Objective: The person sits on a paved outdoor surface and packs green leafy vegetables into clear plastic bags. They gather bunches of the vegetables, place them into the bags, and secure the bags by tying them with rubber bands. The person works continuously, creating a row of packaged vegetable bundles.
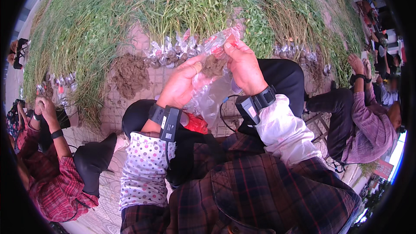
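Observation:
A clear plastic bag (208,100) with red print hangs between my two hands, in front of my knees. Brown soil (214,65) shows in the bag's upper part. My left hand (182,81) grips the bag's left side, thumb on top. On the other side, my right hand (243,66) pinches the red-printed end (227,37) between thumb and fingers. Both wrists carry black strapped devices. Just beyond the bag stand green leafy plants (195,6), their bases wrapped in small clear bags of soil (172,52).
A heap of wet brown soil (131,74) lies on the paving left of the bagged plants. Red plastic (196,124) sits between my knees. Long grass-like plants (81,22) spread across the left. One person (61,182) sits on each side of me, the right one in a purple top (367,130).

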Demonstrator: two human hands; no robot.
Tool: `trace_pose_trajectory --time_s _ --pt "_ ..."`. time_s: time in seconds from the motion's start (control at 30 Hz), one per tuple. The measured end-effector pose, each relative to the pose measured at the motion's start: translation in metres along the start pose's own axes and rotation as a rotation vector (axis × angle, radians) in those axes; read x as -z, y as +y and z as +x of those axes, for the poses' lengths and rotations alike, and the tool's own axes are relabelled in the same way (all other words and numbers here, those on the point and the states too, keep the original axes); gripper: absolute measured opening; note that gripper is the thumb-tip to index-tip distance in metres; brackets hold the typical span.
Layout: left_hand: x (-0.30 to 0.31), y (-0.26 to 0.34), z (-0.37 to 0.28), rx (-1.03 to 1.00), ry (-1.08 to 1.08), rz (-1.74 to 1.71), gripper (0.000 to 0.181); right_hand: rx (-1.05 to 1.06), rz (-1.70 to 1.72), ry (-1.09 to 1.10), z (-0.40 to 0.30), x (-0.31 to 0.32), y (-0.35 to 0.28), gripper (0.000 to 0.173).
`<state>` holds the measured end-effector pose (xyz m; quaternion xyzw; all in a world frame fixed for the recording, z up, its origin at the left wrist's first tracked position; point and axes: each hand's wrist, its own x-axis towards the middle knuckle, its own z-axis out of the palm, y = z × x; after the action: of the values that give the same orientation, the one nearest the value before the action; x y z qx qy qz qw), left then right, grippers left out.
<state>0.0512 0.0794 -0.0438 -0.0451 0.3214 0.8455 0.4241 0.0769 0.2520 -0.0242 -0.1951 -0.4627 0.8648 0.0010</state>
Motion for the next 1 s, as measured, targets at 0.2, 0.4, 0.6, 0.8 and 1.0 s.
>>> trace_pose_trajectory --time_s 0.2,0.4,0.6,0.8,1.0 --pt "-0.002 0.001 -0.003 0.001 0.026 0.013 0.038 0.063 -0.037 -0.011 -0.006 -0.002 0.0 0.013" --pt "-0.004 0.005 -0.006 0.001 0.006 -0.022 0.036 0.246 -0.208 -0.141 -0.019 -0.01 0.002 0.014" --pt "0.003 0.003 -0.006 -0.002 -0.053 -0.032 0.033 0.381 -0.364 -0.277 -0.02 -0.012 0.0 0.016" --pt "0.002 0.003 -0.007 0.009 -0.027 -0.086 0.034 0.243 -0.347 -0.378 -0.019 -0.01 0.007 0.017" --pt "0.006 0.002 -0.006 0.032 -0.065 -0.06 0.029 0.473 -0.815 -0.312 -0.019 -0.003 0.009 0.013"
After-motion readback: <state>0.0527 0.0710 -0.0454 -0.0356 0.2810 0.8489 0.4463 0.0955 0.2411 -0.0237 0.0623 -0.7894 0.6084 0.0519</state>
